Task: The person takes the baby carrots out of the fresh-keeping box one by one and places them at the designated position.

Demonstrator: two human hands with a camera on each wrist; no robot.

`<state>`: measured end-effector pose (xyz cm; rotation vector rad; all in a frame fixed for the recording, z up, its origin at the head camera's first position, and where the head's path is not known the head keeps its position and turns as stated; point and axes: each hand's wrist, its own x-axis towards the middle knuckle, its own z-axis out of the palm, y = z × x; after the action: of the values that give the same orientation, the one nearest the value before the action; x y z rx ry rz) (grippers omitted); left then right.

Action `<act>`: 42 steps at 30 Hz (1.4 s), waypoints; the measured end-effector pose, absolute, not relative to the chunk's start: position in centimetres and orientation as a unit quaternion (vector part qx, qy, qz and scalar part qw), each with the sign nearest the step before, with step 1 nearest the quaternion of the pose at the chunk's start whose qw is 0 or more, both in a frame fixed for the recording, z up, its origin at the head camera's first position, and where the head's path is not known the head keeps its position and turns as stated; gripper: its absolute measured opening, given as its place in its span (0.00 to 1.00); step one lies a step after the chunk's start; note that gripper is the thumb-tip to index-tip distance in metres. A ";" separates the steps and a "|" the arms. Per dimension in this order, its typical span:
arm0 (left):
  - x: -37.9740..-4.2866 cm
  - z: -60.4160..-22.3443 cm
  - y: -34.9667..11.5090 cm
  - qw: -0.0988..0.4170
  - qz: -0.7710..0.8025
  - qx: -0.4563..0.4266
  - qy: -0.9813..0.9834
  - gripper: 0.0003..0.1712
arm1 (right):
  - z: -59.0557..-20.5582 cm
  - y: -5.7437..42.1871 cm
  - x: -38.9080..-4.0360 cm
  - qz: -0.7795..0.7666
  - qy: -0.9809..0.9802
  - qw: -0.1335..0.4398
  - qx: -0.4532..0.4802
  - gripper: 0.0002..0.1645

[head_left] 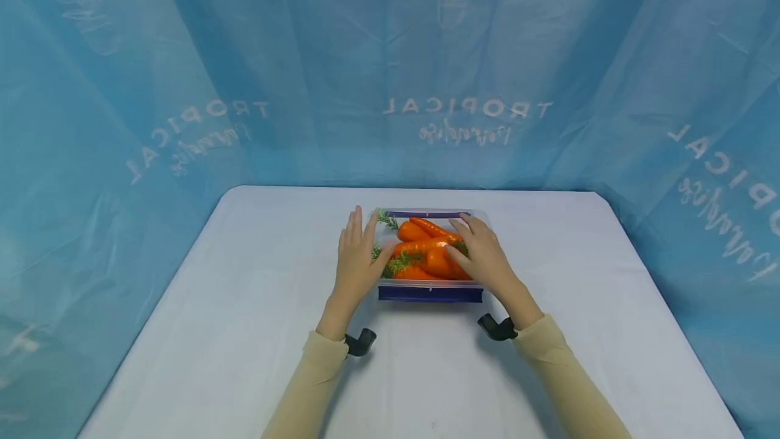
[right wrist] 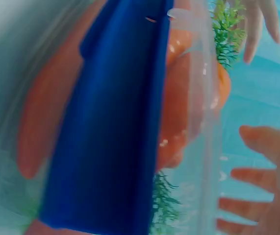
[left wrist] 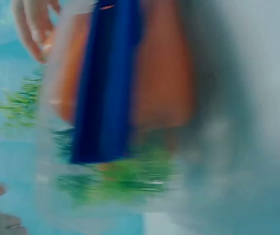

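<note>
Left wrist cam is super smeared: the leafy greens (left wrist: pixel 130 181) at bottom center are basically mush, and the left hand (left wrist: pixel 0 210) gets chopped at lower left. Right wrist view, the blue flap (right wrist: pixel 110 127) blocks some orange veggies (right wrist: pixel 176 98). Head cam's bottom edge cuts off both sleeves (head_left: pixel 305 385).

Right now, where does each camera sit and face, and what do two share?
Head: on the head, facing forward and down at the clear container of orange vegetables; left hand, right hand and sleeves show.
Left wrist: worn there, facing the container's near side; left hand lower left, right hand upper left.
Right wrist: worn there, facing that side too; right hand lower right, left hand upper right.
Wrist views share the blue strip.
</note>
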<state>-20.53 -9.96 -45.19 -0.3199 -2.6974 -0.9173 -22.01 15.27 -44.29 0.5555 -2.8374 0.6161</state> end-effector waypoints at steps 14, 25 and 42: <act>-18.8 -52.2 -11.8 0.128 -0.555 -0.079 -0.818 0.47 | -46.1 15.4 -21.5 0.308 -0.922 0.076 0.224 0.17; -18.5 -53.5 -11.5 0.088 -0.562 -0.100 -0.817 0.67 | -47.1 16.1 -22.1 0.395 -0.881 0.051 0.257 0.16; -18.7 -54.8 -11.4 0.060 -0.601 -0.059 -0.795 0.63 | -47.4 16.0 -22.3 0.359 -0.913 -0.044 0.191 0.31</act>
<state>-18.74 -11.39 -54.79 -0.1783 -2.4066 -1.8189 -22.27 15.95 -47.42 0.6183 -2.9507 1.1591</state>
